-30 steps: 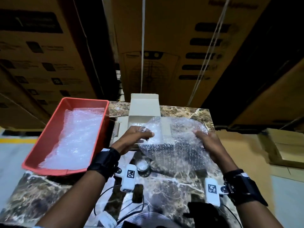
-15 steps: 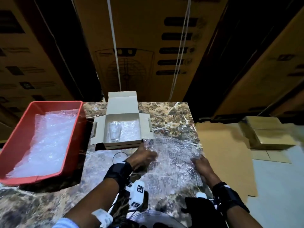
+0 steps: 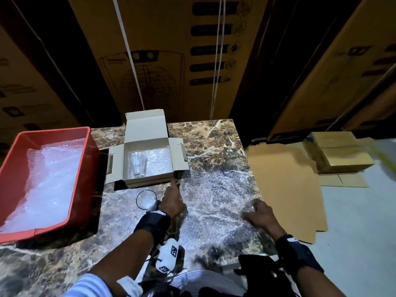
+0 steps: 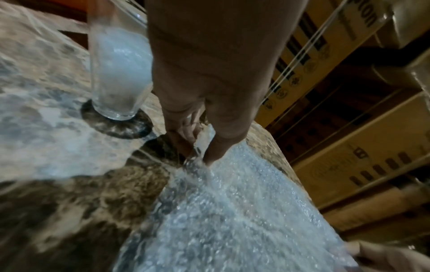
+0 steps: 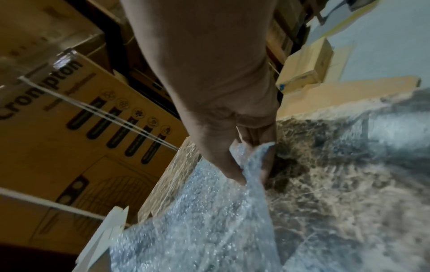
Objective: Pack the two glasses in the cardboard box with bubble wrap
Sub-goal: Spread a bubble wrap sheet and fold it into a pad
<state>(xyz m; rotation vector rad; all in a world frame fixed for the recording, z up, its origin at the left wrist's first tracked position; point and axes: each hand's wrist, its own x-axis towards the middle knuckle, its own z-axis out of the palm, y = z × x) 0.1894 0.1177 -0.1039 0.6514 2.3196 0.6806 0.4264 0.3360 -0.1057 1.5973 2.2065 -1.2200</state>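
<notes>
An open cardboard box (image 3: 147, 125) stands at the back of the marble table (image 3: 214, 142). One clear glass (image 3: 137, 163) lies inside it beside a bubble wrap lining (image 3: 158, 157). The second glass (image 3: 146, 199) (image 4: 118, 73) stands upright on the table in front of the box. A bubble wrap sheet (image 3: 214, 200) (image 4: 232, 211) (image 5: 197, 220) lies flat on the table to the right of that glass. My left hand (image 3: 174, 189) (image 4: 197, 156) pinches its far left corner, close to the standing glass. My right hand (image 3: 249, 211) (image 5: 251, 176) pinches its right edge, slightly lifted.
A red tray (image 3: 85, 168) full of bubble wrap sits left of the box. Tall printed cartons (image 3: 171, 50) rise behind the table. On the floor to the right lie flattened cardboard (image 3: 285, 189) and small boxes (image 3: 338, 155). The table's right edge runs just past my right hand.
Both hands lowered the bubble wrap sheet from in front of the box down onto the table. It now lies spread flat, and the box and both glasses are uncovered.
</notes>
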